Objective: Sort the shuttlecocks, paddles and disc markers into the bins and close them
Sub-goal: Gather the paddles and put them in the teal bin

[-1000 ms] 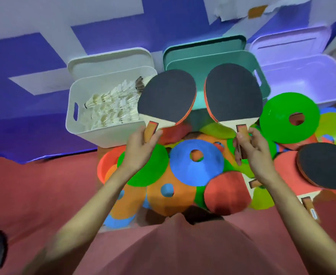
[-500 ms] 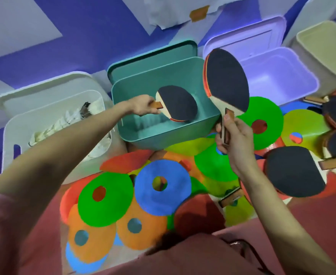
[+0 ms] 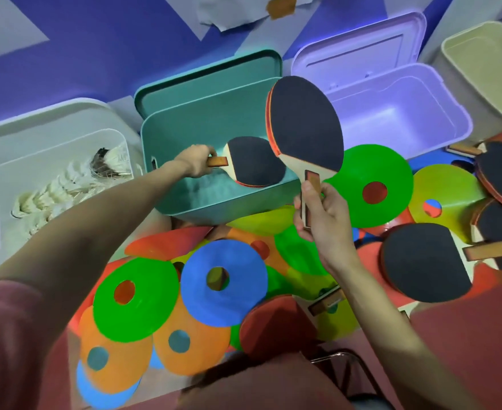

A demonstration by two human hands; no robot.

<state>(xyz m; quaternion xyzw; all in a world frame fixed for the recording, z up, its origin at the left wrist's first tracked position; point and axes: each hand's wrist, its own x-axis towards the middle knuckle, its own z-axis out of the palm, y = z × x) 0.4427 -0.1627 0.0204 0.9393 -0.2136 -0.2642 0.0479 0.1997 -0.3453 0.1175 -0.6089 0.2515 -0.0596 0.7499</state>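
The wall [image 3: 101, 34] runs across the top from 10 to 2 o'clock, painted deep blue-violet with pale grey-white blocks, one at 10 o'clock. At 12 o'clock a torn sheet of white paper [image 3: 235, 10] hangs on it, with a small tan patch [image 3: 282, 5] on the sheet. A dull red floor [image 3: 480, 335] shows at 4 o'clock, under even, cool-tinted light.

Dusty-pink short sleeve [image 3: 4, 329], bare forearms, bare hands; matching pink clothing below
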